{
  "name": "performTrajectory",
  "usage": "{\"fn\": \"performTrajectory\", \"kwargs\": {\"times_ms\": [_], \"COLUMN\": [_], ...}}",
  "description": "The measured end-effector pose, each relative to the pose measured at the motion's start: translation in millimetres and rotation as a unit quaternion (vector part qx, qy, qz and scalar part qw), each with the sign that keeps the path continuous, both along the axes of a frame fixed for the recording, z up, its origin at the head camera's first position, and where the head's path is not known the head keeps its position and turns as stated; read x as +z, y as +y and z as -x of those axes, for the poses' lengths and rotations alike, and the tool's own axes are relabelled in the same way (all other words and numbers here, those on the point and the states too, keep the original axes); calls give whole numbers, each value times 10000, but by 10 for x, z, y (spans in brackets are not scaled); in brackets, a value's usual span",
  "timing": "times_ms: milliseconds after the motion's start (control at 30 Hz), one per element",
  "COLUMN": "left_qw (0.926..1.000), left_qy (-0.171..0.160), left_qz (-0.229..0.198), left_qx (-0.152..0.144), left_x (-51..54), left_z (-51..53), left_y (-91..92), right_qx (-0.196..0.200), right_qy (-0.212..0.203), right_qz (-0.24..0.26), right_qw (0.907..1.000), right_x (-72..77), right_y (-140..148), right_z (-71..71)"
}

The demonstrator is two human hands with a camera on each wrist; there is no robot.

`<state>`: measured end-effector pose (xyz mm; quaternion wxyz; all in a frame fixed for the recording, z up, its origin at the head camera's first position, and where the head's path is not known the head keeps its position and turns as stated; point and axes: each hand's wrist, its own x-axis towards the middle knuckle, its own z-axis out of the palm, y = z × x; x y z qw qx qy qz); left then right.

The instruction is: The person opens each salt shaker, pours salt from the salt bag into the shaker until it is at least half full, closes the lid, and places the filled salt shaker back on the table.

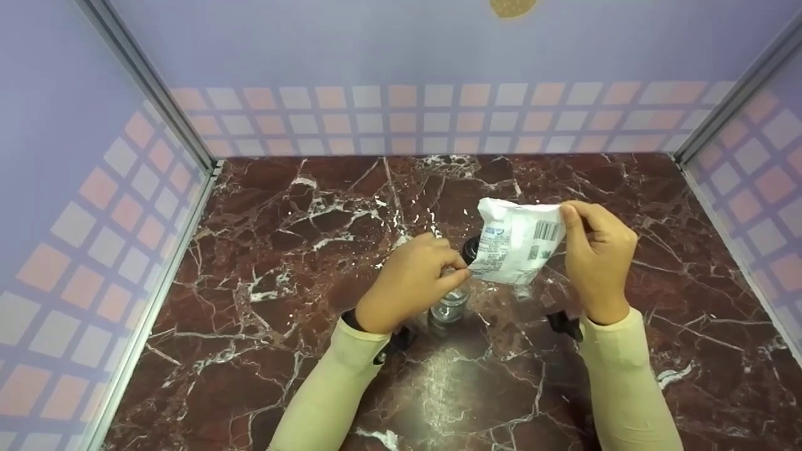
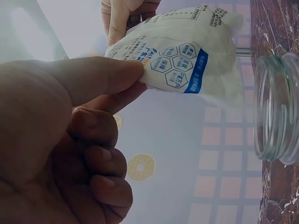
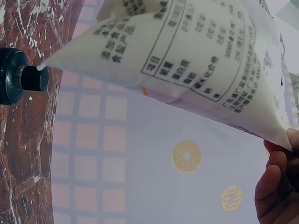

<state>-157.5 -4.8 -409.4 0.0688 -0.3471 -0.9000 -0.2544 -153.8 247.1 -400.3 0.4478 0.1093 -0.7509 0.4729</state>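
Note:
A white printed salt bag (image 1: 517,241) is held tilted above the table between both hands. My left hand (image 1: 416,279) pinches its lower left edge between thumb and forefinger, the other fingers curled in. At the upper right corner, my right hand (image 1: 598,254) grips the bag with thumb and fingers. Below the left hand stands a clear glass jar (image 1: 450,305), its open mouth facing up towards the bag in the left wrist view. Partly hidden behind the bag is a dark rounded object with a narrow black top (image 3: 35,78); its kind is unclear.
The dark red marbled tabletop (image 1: 301,376) has white veins and small white specks behind the left hand. Tiled-pattern panels (image 1: 401,119) enclose it at the back and both sides. Black straps (image 1: 564,324) hang at both wrists.

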Motion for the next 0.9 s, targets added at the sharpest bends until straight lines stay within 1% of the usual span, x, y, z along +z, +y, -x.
{"fn": "performTrajectory", "kwargs": {"times_ms": [233,467,667,733,900], "left_qw": [10000,9999,9999,9998,9989], "left_qy": [-31,-141,-91,-151,-470], "left_qz": [45,88,67,55,65], "left_qx": [40,23,53,72,68], "left_x": [19,3,3,11,21], "left_z": [-5,-5,3,-5,-24], "left_y": [-27,-42,-47,-47,-29], "right_qx": [5,110,106,105,46], "right_qy": [-21,-3,1,-13,-7], "right_qz": [-80,-154,-169,-186,-204], "right_qw": [10000,9998,9998,9998,9998], "right_x": [-79,-105,-99,-102,-135], "right_y": [58,55,58,65,93], "right_z": [86,92,99,97,75]}}
